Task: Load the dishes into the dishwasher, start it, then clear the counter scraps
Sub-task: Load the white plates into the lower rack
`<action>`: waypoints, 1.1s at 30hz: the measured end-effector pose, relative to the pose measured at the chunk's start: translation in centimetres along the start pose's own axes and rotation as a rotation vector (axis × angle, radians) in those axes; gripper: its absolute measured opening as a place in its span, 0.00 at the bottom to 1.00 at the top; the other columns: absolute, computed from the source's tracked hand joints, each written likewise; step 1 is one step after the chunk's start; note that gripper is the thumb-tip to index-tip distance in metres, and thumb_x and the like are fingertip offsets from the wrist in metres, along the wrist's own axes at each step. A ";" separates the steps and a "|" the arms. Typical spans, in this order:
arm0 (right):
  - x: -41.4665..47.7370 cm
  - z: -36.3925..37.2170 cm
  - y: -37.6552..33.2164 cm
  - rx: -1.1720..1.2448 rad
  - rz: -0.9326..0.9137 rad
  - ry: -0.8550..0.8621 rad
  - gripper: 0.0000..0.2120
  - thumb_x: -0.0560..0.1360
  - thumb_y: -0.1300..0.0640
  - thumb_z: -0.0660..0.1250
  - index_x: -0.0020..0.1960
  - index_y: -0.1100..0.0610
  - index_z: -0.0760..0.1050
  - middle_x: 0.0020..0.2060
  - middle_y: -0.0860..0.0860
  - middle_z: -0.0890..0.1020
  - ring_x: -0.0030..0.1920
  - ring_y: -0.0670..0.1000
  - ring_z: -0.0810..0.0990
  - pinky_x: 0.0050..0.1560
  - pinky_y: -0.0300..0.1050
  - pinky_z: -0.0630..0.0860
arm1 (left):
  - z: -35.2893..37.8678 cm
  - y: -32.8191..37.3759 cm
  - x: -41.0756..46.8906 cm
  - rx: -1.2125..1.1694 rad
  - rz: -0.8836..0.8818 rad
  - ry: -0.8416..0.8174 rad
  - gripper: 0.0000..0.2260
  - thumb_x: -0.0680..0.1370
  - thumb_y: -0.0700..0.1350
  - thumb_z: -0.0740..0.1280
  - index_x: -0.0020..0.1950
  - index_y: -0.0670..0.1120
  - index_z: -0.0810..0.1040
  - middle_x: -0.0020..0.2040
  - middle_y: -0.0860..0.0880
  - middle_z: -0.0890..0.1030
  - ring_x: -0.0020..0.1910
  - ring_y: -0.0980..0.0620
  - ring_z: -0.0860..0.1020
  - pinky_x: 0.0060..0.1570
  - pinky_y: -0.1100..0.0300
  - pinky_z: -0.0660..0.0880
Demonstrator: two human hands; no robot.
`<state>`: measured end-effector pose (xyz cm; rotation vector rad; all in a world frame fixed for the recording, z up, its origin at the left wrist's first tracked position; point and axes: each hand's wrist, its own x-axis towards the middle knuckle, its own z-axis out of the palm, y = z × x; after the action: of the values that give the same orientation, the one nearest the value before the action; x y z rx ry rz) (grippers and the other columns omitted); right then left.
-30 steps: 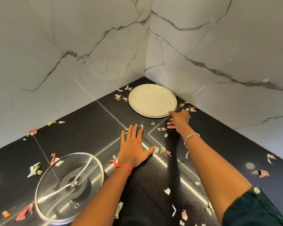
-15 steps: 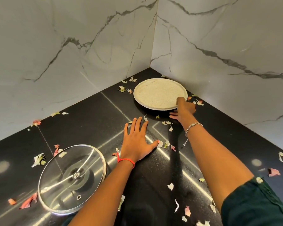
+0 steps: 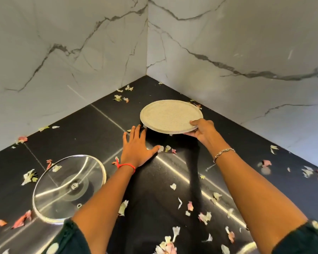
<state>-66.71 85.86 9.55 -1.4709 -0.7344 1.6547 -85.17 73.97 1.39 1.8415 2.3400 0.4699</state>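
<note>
A round, speckled cream plate (image 3: 168, 115) is lifted off the black counter (image 3: 77, 129) near the wall corner, casting a shadow below. My right hand (image 3: 203, 130) grips its near right rim, thumb on top and fingers underneath. My left hand (image 3: 137, 148) rests flat on the counter just left of the plate, fingers straight and spread. A glass pot lid (image 3: 69, 187) with a metal rim lies upside down on the counter at the lower left. Pink, white and green scraps (image 3: 166, 149) are scattered over the whole counter.
Two white marble walls (image 3: 228, 52) meet in a corner right behind the plate. More scraps (image 3: 121, 98) lie near the left wall and along the right side of the counter. Dark sleeves show at the bottom edge.
My right hand took hold of the plate's rim and raised the plate off the counter, toward me. My left hand stayed flat in place.
</note>
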 end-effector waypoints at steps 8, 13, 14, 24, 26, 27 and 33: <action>-5.4 -8.1 -0.2 -0.090 -0.055 0.158 0.16 0.77 0.67 0.61 0.64 0.67 0.68 0.56 0.61 0.75 0.51 0.59 0.75 0.47 0.56 0.76 | -1.9 1.6 -2.1 0.025 0.038 0.056 0.37 0.77 0.66 0.55 0.77 0.43 0.56 0.77 0.45 0.57 0.77 0.47 0.49 0.74 0.48 0.42; -10.3 -13.0 -0.2 -0.070 -0.097 0.206 0.16 0.77 0.67 0.61 0.65 0.67 0.68 0.60 0.62 0.75 0.50 0.58 0.75 0.47 0.54 0.74 | -3.4 4.4 -6.5 -0.038 0.087 0.041 0.33 0.78 0.62 0.58 0.76 0.43 0.58 0.77 0.46 0.58 0.77 0.49 0.49 0.75 0.50 0.42; -11.6 -13.8 -0.1 -0.056 -0.097 0.211 0.16 0.77 0.67 0.60 0.65 0.67 0.68 0.61 0.62 0.75 0.52 0.58 0.75 0.47 0.53 0.74 | -3.6 4.9 -7.7 -0.051 0.101 0.035 0.33 0.78 0.61 0.59 0.76 0.43 0.58 0.76 0.46 0.58 0.77 0.49 0.50 0.75 0.50 0.42; -23.6 -22.1 3.0 0.075 -0.090 0.222 0.16 0.77 0.70 0.59 0.65 0.68 0.67 0.62 0.62 0.74 0.55 0.60 0.75 0.50 0.53 0.74 | -6.1 9.3 -20.5 -0.079 0.141 0.025 0.30 0.78 0.58 0.60 0.75 0.43 0.59 0.75 0.47 0.60 0.77 0.49 0.52 0.75 0.51 0.47; -25.5 -23.6 3.9 0.072 -0.086 0.218 0.16 0.77 0.69 0.59 0.65 0.68 0.67 0.60 0.63 0.75 0.54 0.61 0.76 0.50 0.56 0.76 | -6.3 10.1 -22.8 -0.091 0.152 0.031 0.30 0.79 0.57 0.60 0.75 0.43 0.58 0.75 0.47 0.60 0.77 0.49 0.52 0.75 0.51 0.47; -26.6 -24.4 4.4 0.074 -0.085 0.212 0.16 0.77 0.69 0.59 0.65 0.67 0.67 0.59 0.63 0.75 0.52 0.60 0.77 0.49 0.56 0.76 | -6.4 10.6 -24.2 -0.091 0.160 0.035 0.30 0.79 0.57 0.60 0.75 0.43 0.58 0.75 0.47 0.60 0.76 0.49 0.53 0.75 0.51 0.47; -31.7 -27.5 7.6 0.116 -0.074 0.187 0.17 0.78 0.69 0.58 0.66 0.67 0.67 0.58 0.62 0.75 0.42 0.56 0.76 0.47 0.55 0.74 | -6.9 12.3 -30.7 -0.091 0.219 0.025 0.30 0.78 0.57 0.61 0.75 0.44 0.59 0.75 0.47 0.61 0.76 0.49 0.53 0.75 0.52 0.47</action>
<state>-40.40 52.82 15.54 -1.4740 -0.5730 1.4565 -68.18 45.82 9.06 2.0687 2.1029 0.6166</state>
